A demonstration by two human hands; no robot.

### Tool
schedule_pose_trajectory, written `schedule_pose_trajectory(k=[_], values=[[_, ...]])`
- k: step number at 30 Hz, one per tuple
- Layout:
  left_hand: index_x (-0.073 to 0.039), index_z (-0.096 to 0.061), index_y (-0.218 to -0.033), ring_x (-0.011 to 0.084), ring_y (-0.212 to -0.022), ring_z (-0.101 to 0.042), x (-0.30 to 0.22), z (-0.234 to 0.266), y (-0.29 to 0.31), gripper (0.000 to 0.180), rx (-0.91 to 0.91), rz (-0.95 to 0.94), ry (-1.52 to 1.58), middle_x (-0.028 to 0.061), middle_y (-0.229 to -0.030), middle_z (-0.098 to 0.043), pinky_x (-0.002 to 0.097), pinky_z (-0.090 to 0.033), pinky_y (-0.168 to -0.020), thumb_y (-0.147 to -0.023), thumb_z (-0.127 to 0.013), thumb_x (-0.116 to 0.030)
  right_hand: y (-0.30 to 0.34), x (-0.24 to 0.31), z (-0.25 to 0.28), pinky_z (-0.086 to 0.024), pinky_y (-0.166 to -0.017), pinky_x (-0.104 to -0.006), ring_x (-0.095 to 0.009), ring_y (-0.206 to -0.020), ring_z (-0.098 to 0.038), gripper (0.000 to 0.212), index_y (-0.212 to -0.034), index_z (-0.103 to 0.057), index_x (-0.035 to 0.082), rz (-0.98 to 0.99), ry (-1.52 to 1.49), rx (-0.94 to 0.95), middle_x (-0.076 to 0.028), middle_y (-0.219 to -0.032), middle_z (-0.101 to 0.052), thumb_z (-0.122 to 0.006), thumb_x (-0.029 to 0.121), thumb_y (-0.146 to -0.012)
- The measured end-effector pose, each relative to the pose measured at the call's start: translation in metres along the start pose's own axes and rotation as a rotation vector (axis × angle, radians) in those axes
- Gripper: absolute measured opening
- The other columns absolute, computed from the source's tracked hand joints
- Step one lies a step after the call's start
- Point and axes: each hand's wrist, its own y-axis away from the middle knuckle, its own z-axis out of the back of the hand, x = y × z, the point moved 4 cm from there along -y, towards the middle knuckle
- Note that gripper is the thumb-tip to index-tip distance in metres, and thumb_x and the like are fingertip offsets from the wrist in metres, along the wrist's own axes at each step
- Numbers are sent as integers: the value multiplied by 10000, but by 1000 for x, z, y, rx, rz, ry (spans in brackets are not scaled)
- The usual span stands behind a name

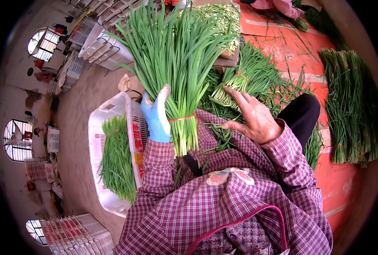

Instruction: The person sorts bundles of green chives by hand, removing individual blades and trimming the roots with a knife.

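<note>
Green stalks, held bundle (174, 72): one, bound by one red band (182, 118), upright in the left hand (157, 114), leaves up and pale ends down. Left hand: one, in a blue-and-white glove, closed about the stalks. Right hand (257, 118): one, bare, spread wide with thumb apart, holding nothing; its fingertips lie over the cut end of a second bundle (250, 68), contact not certain. Second bundle: one, with one red band visible, lying on loose greens. White crate (93, 148): one, beside the left forearm, holding banded greens (117, 157) too overlapped to count. Right-hand stack (350, 106): several bundles, total uncertain. Co-worker's pink sleeve (285, 6): one, top edge. Edges and room: the crate's near wall hems in the left forearm; a gap parts the two hands; brown floor (75, 121) extends left of the crate; red sheet (344, 185) shows below the stack.
</note>
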Motion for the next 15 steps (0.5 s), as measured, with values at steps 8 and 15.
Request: schedule_pose_trajectory(k=[8,15], values=[[-52,-386,-1428,263,-1239,-471,-47,-82,51,857,672,-198,-494,187,-1287,-499,409,-409,-985,-737,-813,-324,-23,-58,-111,-413,-1049,-378,-240,-1211,-522,892,-1446,-234,23,-390,-1378,-60,-152,-1350,-502,-783,305,-802],[45,-522,-1292,213,-1108,-598,-17,19,3,697,814,283,-321,148,-1209,-613,325,-457,-971,-836,-694,-454,-6,-58,-116,-446,-1023,-378,-221,-1168,-569,607,-1351,-446,4,-391,-1709,-58,-112,-1289,-577,-663,331,-888]])
